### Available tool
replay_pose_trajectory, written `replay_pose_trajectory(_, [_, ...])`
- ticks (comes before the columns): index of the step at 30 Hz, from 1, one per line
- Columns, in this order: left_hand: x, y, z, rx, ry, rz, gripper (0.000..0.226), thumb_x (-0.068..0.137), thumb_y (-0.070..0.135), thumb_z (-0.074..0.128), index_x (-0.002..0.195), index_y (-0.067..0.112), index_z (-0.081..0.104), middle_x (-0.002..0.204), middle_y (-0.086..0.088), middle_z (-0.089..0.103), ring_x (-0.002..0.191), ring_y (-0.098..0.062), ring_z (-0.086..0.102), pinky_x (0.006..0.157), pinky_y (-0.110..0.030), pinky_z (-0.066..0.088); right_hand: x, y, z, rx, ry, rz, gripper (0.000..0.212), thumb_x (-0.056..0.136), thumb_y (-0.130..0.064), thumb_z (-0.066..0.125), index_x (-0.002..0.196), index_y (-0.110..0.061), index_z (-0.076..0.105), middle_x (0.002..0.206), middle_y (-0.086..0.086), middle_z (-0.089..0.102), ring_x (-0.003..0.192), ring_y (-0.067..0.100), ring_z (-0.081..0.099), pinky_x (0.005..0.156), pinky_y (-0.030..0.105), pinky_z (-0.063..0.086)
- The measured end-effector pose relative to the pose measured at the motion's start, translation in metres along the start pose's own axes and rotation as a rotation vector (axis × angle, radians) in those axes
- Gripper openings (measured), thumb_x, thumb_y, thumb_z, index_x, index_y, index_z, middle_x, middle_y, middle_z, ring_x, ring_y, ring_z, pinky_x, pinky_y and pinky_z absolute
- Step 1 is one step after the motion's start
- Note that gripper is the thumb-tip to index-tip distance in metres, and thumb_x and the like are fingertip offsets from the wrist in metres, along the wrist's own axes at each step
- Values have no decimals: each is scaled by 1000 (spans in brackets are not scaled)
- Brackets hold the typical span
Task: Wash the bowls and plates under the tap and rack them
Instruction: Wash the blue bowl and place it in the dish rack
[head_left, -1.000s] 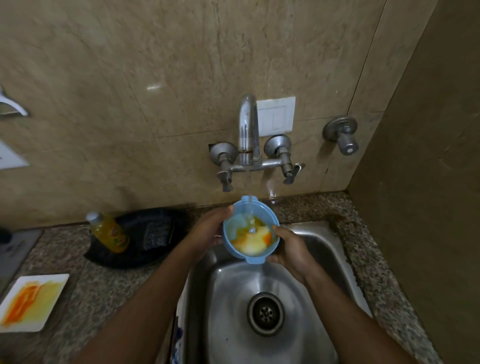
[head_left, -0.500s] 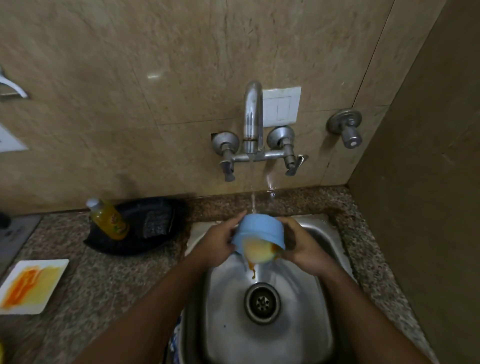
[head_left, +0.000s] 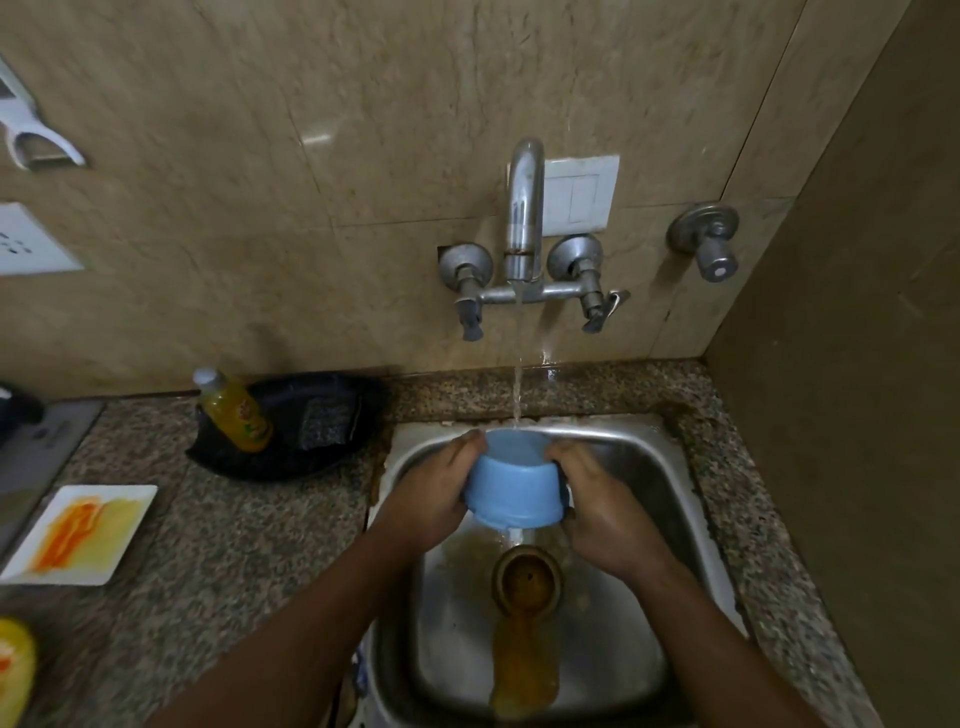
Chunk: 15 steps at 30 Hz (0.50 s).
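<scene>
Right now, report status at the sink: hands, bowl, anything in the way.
Left hand and right hand both gripping blue bowl, tipped over the sink. Tap running onto it. Orange-brown water pooled over the drain. Nothing blocking.

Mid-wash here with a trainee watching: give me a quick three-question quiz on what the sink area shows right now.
1. True or false: the round blue plastic bowl is upside down, with tap water landing on its base.
2. Which hands hold the bowl? A) left only B) right only C) both
3. Fill in: the square white plate smeared orange and yellow sits on the speckled granite counter to the ____ of the steel sink.

Key
1. True: the steel wall tap runs onto the base.
2. C: left hand and right hand each keep a grip on a side.
3. left
</scene>
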<state>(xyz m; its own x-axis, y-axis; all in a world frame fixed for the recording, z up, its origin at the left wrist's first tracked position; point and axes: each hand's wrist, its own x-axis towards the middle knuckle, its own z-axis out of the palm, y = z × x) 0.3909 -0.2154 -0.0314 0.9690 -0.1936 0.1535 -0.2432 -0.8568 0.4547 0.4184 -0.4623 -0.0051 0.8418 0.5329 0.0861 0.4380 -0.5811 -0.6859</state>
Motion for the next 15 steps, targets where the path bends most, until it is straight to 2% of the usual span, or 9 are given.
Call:
replay_pose_trajectory(4, [-15,-4,4,118,63,67,68,77,6,69,141,8,46,144,-12,51,130,-29,51,107,-36,41,-2,-1,8,-40,-7,-82,71,75,-14,78,136,-24,43,140,-7,46,123,11,51,94,32,51])
replay_pose_trajectory(7, [-17,-5,3,50,-56,-36,68,77,14,69,141,17,45,138,-6,55,125,-23,53,104,-30,42,-1,4,17,-23,-58,0,72,72,-17,81,132,-31,45,133,-12,51,115,4,54,90,23,49])
replay_pose_trajectory(9, [-13,-6,4,-138,-141,-156,71,75,16,72,140,20,45,135,-3,57,121,-17,55,102,-30,46,1,8,21,115,-74,117,69,73,-17,81,128,-38,46,127,-16,54,112,-4,54,92,18,47])
replay_pose_trajectory(11, [-4,-7,3,-464,-160,-283,71,72,10,75,138,17,50,132,-6,61,118,-16,60,101,-34,50,7,12,20,332,-109,217,67,74,-11,82,126,-38,48,122,-18,56,110,-8,55,91,11,47])
replay_pose_trajectory(13, [9,-9,-3,-666,-187,-348,64,74,2,74,134,14,55,126,-7,66,114,-17,64,97,-33,53,13,18,14,542,-155,286,68,73,-3,83,127,-31,52,121,-13,61,111,0,61,89,17,52])
replay_pose_trajectory(15, [23,-5,-9,-716,-236,-424,55,79,-4,70,129,17,61,119,-2,71,110,-14,67,93,-26,53,21,26,8,724,-150,346,64,74,8,77,129,-17,55,120,0,67,109,12,66,84,27,57])
